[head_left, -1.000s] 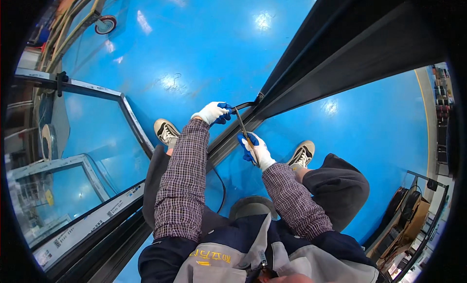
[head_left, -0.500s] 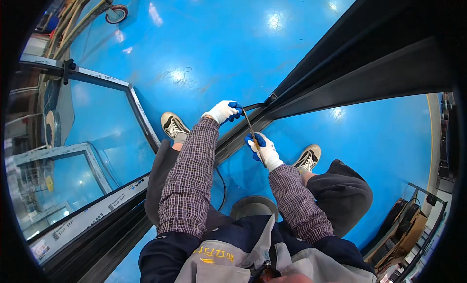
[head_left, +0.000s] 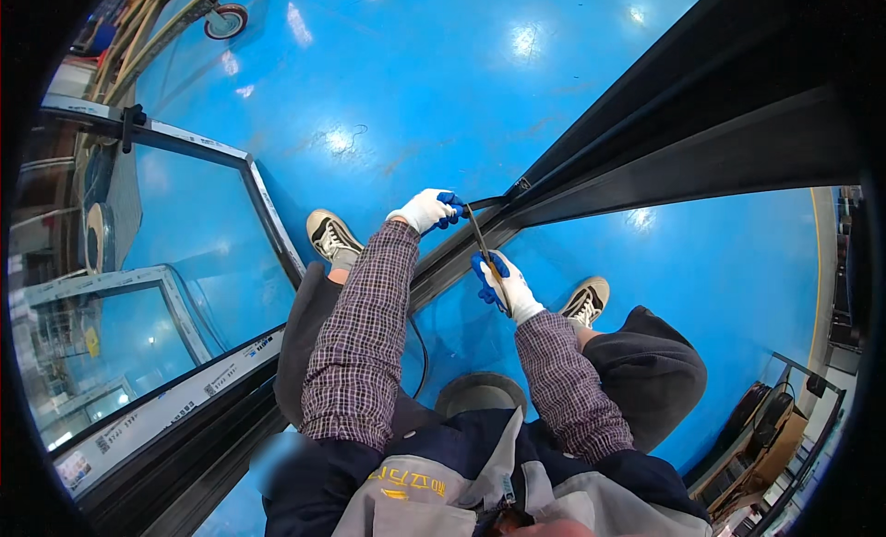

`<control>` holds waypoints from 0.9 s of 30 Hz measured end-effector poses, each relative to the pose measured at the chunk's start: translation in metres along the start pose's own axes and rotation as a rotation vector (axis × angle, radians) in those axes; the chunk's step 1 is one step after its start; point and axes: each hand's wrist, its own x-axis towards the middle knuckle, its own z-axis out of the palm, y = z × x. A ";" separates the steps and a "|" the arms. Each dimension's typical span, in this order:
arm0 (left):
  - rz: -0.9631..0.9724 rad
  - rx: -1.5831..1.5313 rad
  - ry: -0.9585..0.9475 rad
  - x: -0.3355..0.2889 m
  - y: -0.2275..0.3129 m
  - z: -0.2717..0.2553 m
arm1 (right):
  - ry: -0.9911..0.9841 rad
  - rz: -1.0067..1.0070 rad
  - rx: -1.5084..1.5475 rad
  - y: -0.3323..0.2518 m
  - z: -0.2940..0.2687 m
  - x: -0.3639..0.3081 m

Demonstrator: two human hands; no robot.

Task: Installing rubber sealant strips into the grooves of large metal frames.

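My left hand (head_left: 432, 210), in a white glove with blue fingers, is closed on a black flexible strip (head_left: 484, 203). The strip runs right from the fingers to a black metal profile (head_left: 452, 260) lying diagonally across the floor between my feet. My right hand (head_left: 506, 286), gloved the same way, grips a long narrow tool with a dark blade (head_left: 476, 228) and a brownish handle. Its tip points up and left, meeting the strip close beside my left fingers. The exact kind of tool is too small to tell.
Large black panels (head_left: 701, 159) rise at the right. A glazed frame (head_left: 208, 149) with white film stands at the left, near a cart wheel (head_left: 226, 21). A round stool (head_left: 480, 395) is beneath me, and a thin black cord (head_left: 423, 357) hangs nearby. A loaded rack (head_left: 766, 426) stands lower right.
The tool has turned slightly in my right hand, and its blade looks wider now. Both hands have shifted only slightly; the left still holds the strip.
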 end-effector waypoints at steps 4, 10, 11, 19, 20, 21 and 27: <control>-0.013 0.022 0.000 -0.001 0.003 0.003 | 0.020 0.010 -0.016 0.000 0.000 0.000; -0.058 0.055 0.010 -0.005 0.006 0.002 | 0.057 0.019 -0.089 -0.002 0.005 -0.001; -0.068 0.058 0.013 -0.006 0.005 0.002 | 0.065 0.019 -0.106 -0.002 0.006 -0.001; -0.094 0.311 0.120 -0.009 0.006 0.005 | 0.062 -0.003 -0.190 -0.012 0.002 0.000; -0.098 0.347 0.135 -0.010 0.006 0.005 | 0.062 -0.005 -0.185 -0.013 0.002 -0.001; -0.103 0.384 0.150 -0.011 0.006 0.006 | 0.061 -0.007 -0.179 -0.014 0.002 -0.001; -0.127 0.600 0.245 -0.017 0.006 0.007 | 0.010 0.070 -0.169 -0.030 -0.003 -0.005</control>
